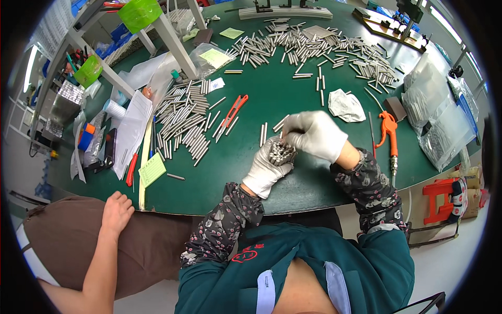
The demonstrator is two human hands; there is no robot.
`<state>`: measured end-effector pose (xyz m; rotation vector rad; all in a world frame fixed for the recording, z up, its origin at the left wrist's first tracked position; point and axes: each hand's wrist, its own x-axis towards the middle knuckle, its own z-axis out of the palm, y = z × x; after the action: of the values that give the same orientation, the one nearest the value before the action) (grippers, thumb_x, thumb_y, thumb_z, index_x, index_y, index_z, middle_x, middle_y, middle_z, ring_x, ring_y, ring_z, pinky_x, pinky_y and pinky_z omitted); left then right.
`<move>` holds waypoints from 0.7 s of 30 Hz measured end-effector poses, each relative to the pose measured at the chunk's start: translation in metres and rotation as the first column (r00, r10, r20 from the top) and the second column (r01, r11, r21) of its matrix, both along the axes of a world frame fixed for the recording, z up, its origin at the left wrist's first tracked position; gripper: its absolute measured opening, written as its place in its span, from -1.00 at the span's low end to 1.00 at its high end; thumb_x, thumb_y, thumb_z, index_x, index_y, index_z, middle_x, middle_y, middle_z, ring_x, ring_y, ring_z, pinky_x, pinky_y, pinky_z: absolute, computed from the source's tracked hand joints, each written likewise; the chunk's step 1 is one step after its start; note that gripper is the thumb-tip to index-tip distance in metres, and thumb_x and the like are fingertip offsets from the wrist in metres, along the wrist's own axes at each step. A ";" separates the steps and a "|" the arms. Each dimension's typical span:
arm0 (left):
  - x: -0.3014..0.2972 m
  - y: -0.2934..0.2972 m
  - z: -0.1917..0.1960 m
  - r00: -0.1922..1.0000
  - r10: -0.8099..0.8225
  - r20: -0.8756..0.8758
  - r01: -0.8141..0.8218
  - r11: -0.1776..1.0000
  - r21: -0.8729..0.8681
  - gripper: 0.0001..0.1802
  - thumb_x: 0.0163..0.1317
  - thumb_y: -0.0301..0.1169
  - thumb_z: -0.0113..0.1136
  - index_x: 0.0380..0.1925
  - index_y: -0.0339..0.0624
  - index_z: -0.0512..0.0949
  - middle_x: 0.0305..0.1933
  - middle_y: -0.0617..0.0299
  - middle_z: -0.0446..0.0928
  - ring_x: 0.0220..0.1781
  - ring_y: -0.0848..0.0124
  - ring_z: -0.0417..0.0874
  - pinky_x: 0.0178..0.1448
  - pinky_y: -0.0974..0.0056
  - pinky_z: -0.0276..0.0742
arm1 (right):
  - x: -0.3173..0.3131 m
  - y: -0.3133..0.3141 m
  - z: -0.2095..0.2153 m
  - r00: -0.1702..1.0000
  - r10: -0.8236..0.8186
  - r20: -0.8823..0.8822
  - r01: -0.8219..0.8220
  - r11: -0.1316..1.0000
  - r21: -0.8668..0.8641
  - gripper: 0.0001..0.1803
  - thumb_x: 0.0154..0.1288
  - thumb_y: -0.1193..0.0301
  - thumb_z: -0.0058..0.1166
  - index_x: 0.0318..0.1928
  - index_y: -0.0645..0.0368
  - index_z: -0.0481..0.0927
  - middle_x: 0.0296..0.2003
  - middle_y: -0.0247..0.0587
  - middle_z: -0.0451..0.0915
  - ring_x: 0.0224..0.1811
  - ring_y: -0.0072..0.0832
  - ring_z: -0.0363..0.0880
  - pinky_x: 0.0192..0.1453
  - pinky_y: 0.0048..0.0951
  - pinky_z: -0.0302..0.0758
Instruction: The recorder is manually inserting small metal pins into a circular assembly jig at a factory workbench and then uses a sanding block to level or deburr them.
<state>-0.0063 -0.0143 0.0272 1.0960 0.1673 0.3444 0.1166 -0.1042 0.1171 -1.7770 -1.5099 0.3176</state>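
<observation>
Gloved fingers point(267, 157) of the left hand point(265, 168) are clenching around a bundle of short metal rods point(281, 152), gripping it upright so the round, silvery rod ends are facing up in a tight cluster. It is sitting just below the middle of the frame, over the near part of the green counter point(272, 99). The right hand point(314, 135), also in a white glove, is curling over the top of the bundle, its fingers pressing on the rod ends. A few loose rods point(263, 134) are lying just beyond the hands. Farther out, a heap of the same rods point(183, 121) is spreading left of centre and a wider scatter of rods point(314, 49) is lying along the top. Orange pliers point(232, 114) are resting between, and an orange air gun point(389, 135) is lying at the right. Another person's bare hand point(116, 209) is resting at the lower left.
</observation>
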 end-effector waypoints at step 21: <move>-0.002 -0.006 -0.004 1.000 -0.017 0.022 0.014 0.989 0.146 -0.38 -0.27 -0.69 0.10 -0.07 -0.18 0.25 -0.15 0.31 0.38 -0.15 0.56 0.43 -0.05 0.45 0.35 | -0.015 0.139 -0.007 0.807 0.018 -0.590 -0.232 0.929 -0.289 -0.66 -0.02 0.41 0.01 -0.17 0.26 0.47 -0.45 -0.28 0.53 -0.51 -0.61 0.47 -0.42 -0.60 0.47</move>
<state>-0.0086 -0.0201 0.0228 1.2364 0.1144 0.3597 0.1018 0.0347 0.1102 -1.6174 -1.1633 1.1544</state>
